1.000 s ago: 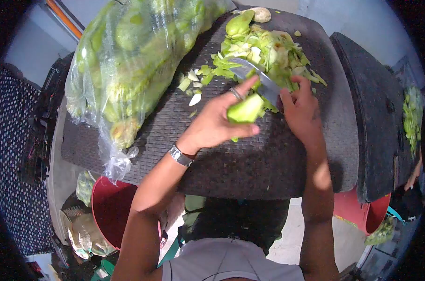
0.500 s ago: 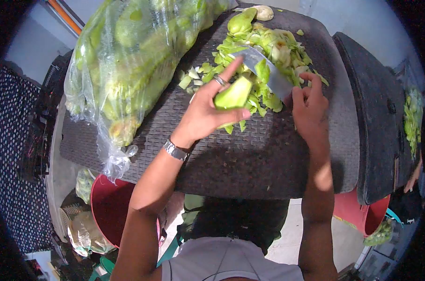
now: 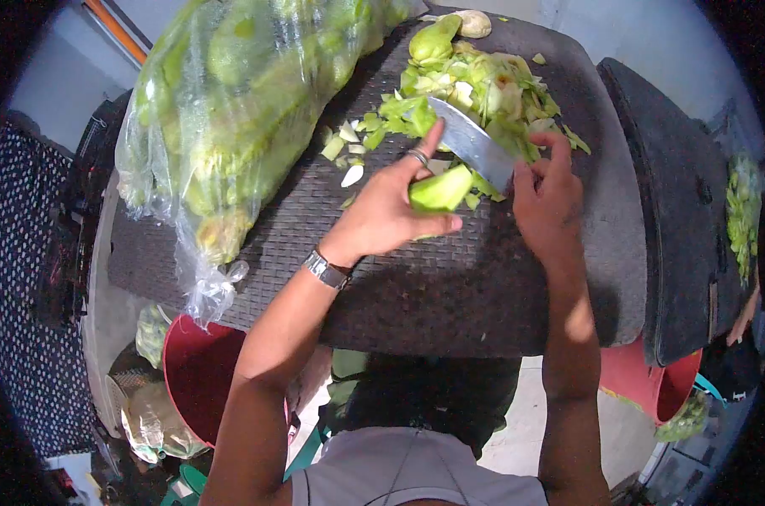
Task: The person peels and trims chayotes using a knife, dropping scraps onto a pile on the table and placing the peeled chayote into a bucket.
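Observation:
My left hand (image 3: 399,202), with a ring and a metal watch, is wrapped round a partly pared green chayote (image 3: 440,191). Its index finger reaches up toward the blade's far end. In my right hand (image 3: 547,190) is a wide-bladed kitchen knife (image 3: 471,143); its handle is hidden in my fingers. The blade lies slanted just above the chayote, over green shavings. Beyond it is a heap of peelings and cut pieces (image 3: 504,84). Small pale chunks (image 3: 336,145) lie left of the blade. A whole chayote (image 3: 435,39) rests at the heap's far side.
A large clear bag of chayotes (image 3: 230,126) covers the left of the dark woven table (image 3: 382,295). A pale root-like piece (image 3: 473,24) sits at the far edge. Red tubs (image 3: 198,371) stand below on both sides. A dark chair (image 3: 665,211) adjoins the table's right.
My left hand and the chayote have shifted right and slightly down. The knife blade has tilted and moved down a little, and green shavings now sit left of its tip.

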`<state>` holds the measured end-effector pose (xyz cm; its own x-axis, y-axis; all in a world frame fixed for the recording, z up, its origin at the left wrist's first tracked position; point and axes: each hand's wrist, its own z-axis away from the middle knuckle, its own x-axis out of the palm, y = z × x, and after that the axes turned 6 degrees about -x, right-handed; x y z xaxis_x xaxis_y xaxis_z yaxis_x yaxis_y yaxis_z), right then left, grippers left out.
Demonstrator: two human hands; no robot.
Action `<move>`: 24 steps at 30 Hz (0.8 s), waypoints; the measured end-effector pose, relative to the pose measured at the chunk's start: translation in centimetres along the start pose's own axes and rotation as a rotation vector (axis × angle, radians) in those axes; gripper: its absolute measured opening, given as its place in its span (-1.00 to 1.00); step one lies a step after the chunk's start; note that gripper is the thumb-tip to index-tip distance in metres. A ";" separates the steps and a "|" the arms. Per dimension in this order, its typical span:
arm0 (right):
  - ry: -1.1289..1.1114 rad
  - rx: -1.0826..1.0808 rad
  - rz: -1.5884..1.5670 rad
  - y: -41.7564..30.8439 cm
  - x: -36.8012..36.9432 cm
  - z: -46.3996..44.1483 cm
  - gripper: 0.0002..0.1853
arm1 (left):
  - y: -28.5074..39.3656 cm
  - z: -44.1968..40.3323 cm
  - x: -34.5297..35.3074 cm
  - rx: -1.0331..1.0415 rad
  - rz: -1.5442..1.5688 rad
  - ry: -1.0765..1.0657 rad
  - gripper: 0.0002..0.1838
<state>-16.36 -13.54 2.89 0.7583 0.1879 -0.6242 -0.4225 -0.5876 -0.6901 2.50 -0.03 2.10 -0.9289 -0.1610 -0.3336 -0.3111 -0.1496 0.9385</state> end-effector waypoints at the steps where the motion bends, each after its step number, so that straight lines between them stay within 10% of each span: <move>1: 0.004 -0.010 0.038 0.0 -0.1 -0.1 -0.59 | -0.7 -0.4 -0.3 0.090 -0.071 0.089 0.21; 7: 0.041 -0.047 0.184 1.6 -0.5 -0.6 -0.63 | -0.1 -0.4 -2.3 0.011 0.267 0.402 0.14; 12: -0.135 -0.033 0.288 0.0 -2.1 -0.4 -0.60 | -0.2 -0.7 -2.4 0.046 0.590 0.524 -0.58; 24: -0.298 -0.449 0.185 2.2 -4.6 7.3 -0.53 | -0.7 -0.5 -3.6 0.063 0.776 0.593 -0.72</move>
<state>-24.42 -9.94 1.58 0.4914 0.2253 -0.8413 -0.2334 -0.8966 -0.3764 6.19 0.14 2.56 -0.6334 -0.6599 0.4041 0.3175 0.2546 0.9134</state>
